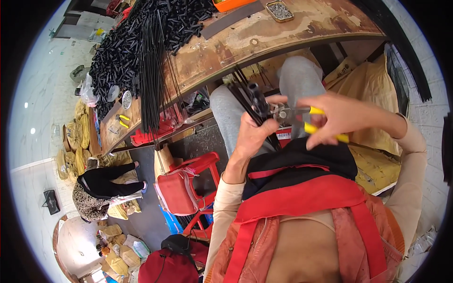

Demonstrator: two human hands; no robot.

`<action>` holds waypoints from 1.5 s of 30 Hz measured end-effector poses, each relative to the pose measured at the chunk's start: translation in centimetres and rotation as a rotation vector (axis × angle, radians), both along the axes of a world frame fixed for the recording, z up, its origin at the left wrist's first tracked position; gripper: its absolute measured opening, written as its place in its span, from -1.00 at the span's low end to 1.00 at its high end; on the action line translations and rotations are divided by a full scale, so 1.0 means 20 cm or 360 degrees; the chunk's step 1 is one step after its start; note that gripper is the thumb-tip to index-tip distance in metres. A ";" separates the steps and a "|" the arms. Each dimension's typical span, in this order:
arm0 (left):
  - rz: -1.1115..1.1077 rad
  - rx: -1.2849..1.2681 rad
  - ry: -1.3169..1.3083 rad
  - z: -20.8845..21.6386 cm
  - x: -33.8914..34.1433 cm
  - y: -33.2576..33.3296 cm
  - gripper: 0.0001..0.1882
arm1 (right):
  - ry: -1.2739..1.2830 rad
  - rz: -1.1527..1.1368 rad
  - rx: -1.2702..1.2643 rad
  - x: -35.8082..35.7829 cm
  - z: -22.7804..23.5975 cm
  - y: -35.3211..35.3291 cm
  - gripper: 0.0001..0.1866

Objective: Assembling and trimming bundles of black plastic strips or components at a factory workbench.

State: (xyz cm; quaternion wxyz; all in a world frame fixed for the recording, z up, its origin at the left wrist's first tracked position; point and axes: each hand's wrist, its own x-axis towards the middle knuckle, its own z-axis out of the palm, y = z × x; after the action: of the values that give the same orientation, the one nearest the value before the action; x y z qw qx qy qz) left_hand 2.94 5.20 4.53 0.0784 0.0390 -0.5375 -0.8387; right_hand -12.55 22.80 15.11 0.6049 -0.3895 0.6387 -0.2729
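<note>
My left hand (255,134) is closed around a bunch of thin black rods (243,96), held tilted above my lap. A short black tubular piece (257,100) stands out at the top of this grip. In my right hand (342,118) is a pair of pliers with yellow handles (325,137); the fingers wrap around the handles, slightly blurred. The metal jaws (283,112) reach to the black tubular piece beside my left fingers. What lies between the jaws is too small to make out.
Ahead is a worn wooden workbench (255,40) with a heap of black tubular pieces (122,66), long black rods (152,80), a dish of small metal parts (279,11) and other yellow-handled pliers (122,120). A red chair (186,186) stands left; farther off, a person (101,186) bends over sacks.
</note>
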 end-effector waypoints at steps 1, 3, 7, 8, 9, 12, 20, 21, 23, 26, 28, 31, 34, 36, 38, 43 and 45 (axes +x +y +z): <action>-0.0063 0.0014 -0.0005 0.01 0.00 0.02 -0.43 | 0.0012 -0.0015 0.0007 0.01 -0.01 0.02 -0.51; -0.0125 0.0062 0.0015 0.01 -0.01 0.01 -0.48 | 0.0454 -0.0126 -0.0303 0.06 -0.09 0.06 -0.57; 0.0165 -0.0073 -0.0020 0.02 -0.06 0.03 -0.44 | 0.1620 -0.0142 -0.1094 -0.04 -0.17 0.05 -0.62; 0.0155 -0.0070 -0.0018 0.00 -0.06 0.02 -0.44 | 0.2165 -0.0052 -0.1557 -0.06 -0.19 0.03 -0.62; 0.0104 -0.0017 0.0036 -0.02 -0.05 0.00 -0.42 | 0.2131 0.0132 -0.1434 -0.04 -0.13 0.04 -0.65; -0.0022 0.0156 0.0104 -0.04 -0.03 -0.03 -0.37 | 0.0183 -0.0036 0.0051 -0.04 0.15 -0.02 -0.62; -0.0003 0.0138 0.0116 -0.04 -0.06 -0.04 -0.36 | 0.1821 0.0120 -0.1279 -0.02 -0.08 0.02 -0.53; 0.0045 0.0123 0.0082 -0.04 -0.05 -0.05 -0.36 | 0.2060 0.0209 -0.1349 -0.03 -0.07 0.00 -0.51; 0.0095 0.0117 0.0055 -0.05 -0.06 -0.06 -0.37 | 0.2303 0.0312 -0.1411 -0.03 -0.01 -0.03 -0.49; -0.0017 0.0155 0.0118 -0.05 -0.02 -0.09 -0.37 | 0.0927 0.0232 -0.0425 -0.01 0.06 -0.06 -0.45; -0.0139 0.0160 0.0140 -0.05 -0.02 -0.10 -0.37 | -0.0391 -0.0094 0.0372 0.00 0.06 -0.08 -0.45; -0.0057 0.0075 0.0136 -0.06 -0.02 -0.11 -0.44 | 0.0573 -0.0153 -0.0084 0.09 0.08 -0.07 -0.53; 0.0076 0.0022 0.0175 -0.06 -0.02 -0.08 -0.46 | 0.1588 -0.0181 -0.1062 0.05 -0.11 -0.05 -0.57; 0.0150 0.0007 0.0197 -0.06 -0.04 -0.08 -0.46 | 0.1844 -0.0026 -0.1177 0.03 -0.15 -0.04 -0.56; 0.0033 -0.0013 0.0189 -0.05 -0.03 -0.09 -0.50 | 0.0750 -0.0114 -0.0416 -0.01 -0.04 -0.08 -0.50; -0.0108 0.0053 0.0263 -0.10 0.00 -0.11 -0.63 | -0.0536 -0.0159 0.0518 -0.03 0.04 -0.10 -0.30; -0.0027 0.0105 0.0274 -0.10 0.00 -0.10 -0.67 | -0.0138 -0.0086 0.0118 0.01 -0.01 -0.09 -0.33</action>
State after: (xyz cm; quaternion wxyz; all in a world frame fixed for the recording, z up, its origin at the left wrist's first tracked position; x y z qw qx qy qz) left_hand 2.89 3.15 2.59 0.1159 -0.0352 -0.5012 -0.8568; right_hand -12.41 21.02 14.88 0.6384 -0.3372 0.6318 -0.2820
